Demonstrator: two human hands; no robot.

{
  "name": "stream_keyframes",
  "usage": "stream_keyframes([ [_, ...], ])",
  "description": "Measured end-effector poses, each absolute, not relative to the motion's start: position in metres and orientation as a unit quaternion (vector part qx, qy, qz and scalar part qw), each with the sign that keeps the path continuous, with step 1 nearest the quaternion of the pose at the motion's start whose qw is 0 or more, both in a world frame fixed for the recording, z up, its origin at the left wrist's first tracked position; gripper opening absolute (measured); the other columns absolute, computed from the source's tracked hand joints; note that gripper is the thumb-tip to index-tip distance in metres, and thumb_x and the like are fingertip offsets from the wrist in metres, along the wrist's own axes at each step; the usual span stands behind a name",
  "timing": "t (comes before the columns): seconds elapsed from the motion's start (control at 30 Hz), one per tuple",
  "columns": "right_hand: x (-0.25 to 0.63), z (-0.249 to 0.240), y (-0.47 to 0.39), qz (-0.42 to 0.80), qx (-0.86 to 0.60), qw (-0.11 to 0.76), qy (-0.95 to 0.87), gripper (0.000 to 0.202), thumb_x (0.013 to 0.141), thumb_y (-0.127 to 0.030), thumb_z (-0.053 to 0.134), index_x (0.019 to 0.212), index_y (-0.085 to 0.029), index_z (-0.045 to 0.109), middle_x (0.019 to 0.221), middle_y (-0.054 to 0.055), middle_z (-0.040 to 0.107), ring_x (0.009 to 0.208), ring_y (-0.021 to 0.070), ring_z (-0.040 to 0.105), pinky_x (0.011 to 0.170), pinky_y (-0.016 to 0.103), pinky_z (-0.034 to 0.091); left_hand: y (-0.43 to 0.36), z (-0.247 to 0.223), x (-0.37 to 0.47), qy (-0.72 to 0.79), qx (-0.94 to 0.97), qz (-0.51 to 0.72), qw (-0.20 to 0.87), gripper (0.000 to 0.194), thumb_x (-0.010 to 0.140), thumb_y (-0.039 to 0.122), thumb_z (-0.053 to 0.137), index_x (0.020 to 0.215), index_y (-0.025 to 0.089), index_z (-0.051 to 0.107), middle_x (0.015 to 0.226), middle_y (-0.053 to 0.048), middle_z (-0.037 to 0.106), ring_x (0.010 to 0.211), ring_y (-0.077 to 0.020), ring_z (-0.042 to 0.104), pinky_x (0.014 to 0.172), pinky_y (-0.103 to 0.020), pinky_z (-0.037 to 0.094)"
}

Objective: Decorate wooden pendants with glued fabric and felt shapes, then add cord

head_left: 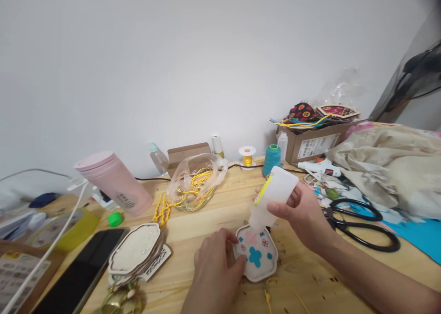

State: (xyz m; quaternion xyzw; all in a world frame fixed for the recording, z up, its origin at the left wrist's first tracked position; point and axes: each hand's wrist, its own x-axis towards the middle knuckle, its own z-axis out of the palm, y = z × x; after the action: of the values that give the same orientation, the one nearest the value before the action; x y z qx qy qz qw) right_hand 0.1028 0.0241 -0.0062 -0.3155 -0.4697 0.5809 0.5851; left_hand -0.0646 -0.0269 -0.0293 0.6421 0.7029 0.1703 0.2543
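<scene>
My right hand (292,208) is closed around a white squeeze bottle (275,192) with a yellow label strip. The bottle is tipped mouth-down, its lower end over the upper part of a scalloped white plaque (264,264). Whether the tip touches the surface I cannot tell. Blue and pink flower shapes decorate the plaque, which lies on the wooden table (193,233). At its left edge my left hand (217,263) grips it between thumb and fingers. Yellow cord (268,295) trails from below the plaque.
Left stand stacked scalloped plaques (134,249), a phone (82,268), a green cap (115,219) and a pink tumbler (115,181). Behind are a plastic bag of yellow cord (200,181) and blue thread (272,160). Black-handled scissors (365,231), a glue gun (319,168) and a cardboard box (312,144) lie right.
</scene>
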Motion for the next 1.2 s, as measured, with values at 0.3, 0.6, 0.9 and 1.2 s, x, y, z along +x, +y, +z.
stream_keyframes([
  [0.3, 0.104, -0.005, 0.026, 0.582, -0.304, 0.593, -0.465, 0.047, 0.055, -0.025, 0.075, 0.095, -0.02, 0.051, 0.098, 0.007, 0.065, 0.09, 0.0249, 0.06, 0.067, 0.032, 0.052, -0.045, -0.041, -0.085, 0.587, 0.693, 0.338, 0.249, 0.02, 0.073, 0.03, 0.05, 0.087, 0.025, 0.063, 0.083, -0.004, 0.059, 0.078, -0.0194, 0.053, 0.07, -0.032, 0.042],
  [0.6, 0.105, -0.006, 0.026, 0.59, -0.302, 0.598, -0.451, 0.046, 0.054, -0.024, 0.075, 0.094, -0.02, 0.051, 0.094, 0.006, 0.066, 0.088, 0.0243, 0.061, 0.075, 0.037, 0.049, -0.059, -0.066, -0.092, 0.552, 0.808, 0.207, -0.001, 0.04, 0.06, 0.035, 0.067, 0.1, 0.037, 0.061, 0.083, -0.006, 0.056, 0.073, -0.0216, 0.052, 0.064, -0.035, 0.041],
  [0.9, 0.107, -0.005, 0.032, 0.639, -0.297, 0.609, -0.364, 0.038, 0.058, -0.026, 0.071, 0.091, -0.017, 0.054, 0.09, 0.006, 0.066, 0.083, 0.0225, 0.062, 0.066, 0.031, 0.052, -0.06, -0.05, -0.096, 0.576, 0.699, 0.374, 0.198, 0.034, 0.068, 0.046, 0.056, 0.097, 0.031, 0.063, 0.089, -0.005, 0.06, 0.084, -0.0209, 0.055, 0.074, -0.034, 0.044],
  [1.2, 0.113, -0.003, 0.043, 0.82, -0.229, 0.504, -0.147, 0.029, 0.079, -0.041, 0.048, 0.089, -0.015, 0.057, 0.074, 0.002, 0.067, 0.059, 0.0081, 0.063, 0.048, 0.011, 0.051, -0.031, 0.01, -0.109, 0.606, 0.358, 0.615, 0.356, 0.028, 0.062, 0.038, 0.067, 0.081, 0.018, 0.062, 0.058, 0.004, 0.059, 0.063, -0.0088, 0.056, 0.064, -0.016, 0.047],
])
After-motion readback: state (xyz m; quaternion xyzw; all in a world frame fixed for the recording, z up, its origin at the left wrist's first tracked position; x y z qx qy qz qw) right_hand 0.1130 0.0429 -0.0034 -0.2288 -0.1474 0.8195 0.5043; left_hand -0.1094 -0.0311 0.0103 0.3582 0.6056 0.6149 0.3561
